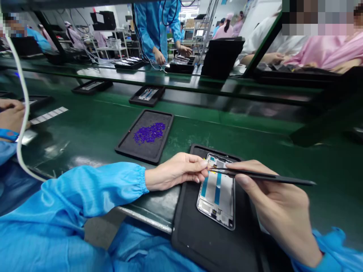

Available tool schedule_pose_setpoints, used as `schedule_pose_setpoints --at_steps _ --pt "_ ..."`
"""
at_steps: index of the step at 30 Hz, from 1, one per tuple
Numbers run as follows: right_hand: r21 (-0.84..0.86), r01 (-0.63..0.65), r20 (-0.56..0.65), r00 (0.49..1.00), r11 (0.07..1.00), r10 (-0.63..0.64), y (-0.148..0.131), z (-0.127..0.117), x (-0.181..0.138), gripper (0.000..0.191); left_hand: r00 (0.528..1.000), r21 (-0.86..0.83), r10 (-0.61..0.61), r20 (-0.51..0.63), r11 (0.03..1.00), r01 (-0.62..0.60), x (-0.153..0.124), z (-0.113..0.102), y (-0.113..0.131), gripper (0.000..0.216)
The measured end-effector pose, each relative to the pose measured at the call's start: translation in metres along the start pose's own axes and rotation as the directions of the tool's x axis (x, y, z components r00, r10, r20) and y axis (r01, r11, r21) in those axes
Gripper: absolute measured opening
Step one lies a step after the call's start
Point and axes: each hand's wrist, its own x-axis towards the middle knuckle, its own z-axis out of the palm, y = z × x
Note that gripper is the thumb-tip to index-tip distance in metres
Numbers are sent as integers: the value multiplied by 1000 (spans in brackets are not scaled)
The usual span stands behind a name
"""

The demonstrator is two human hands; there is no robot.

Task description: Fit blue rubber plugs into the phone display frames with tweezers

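My right hand (279,204) grips black tweezers (263,176) between thumb and fingers, their tips pointing left. Those tips meet the fingertips of my left hand (181,170), which is closed in a pinch; what it holds is too small to make out. Both hands are over the upper part of a silver phone frame (224,189) with blue strips and small yellow bits near the fingertips. Beneath the frame is a black tray (193,226), which overhangs the bench's front edge.
Behind my left hand, a black tray (136,149) bears many tiny purple pieces (150,132). Two more trays with phone frames stand farther back, one tray (136,100) nearer. A white cable (22,87) hangs at left. A neighbour's hand (13,113) and other workers are around.
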Motion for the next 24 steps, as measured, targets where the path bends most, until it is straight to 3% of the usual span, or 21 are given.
schedule_pose_setpoints --at_steps 13,24 --pt "23 -29 37 999 999 28 4 5 1 14 1000 -12 3 -13 1000 -3 -1 1 0 39" --pt "34 30 48 998 999 -32 5 4 2 16 1000 1 25 -16 1000 -25 0 1 -2 38"
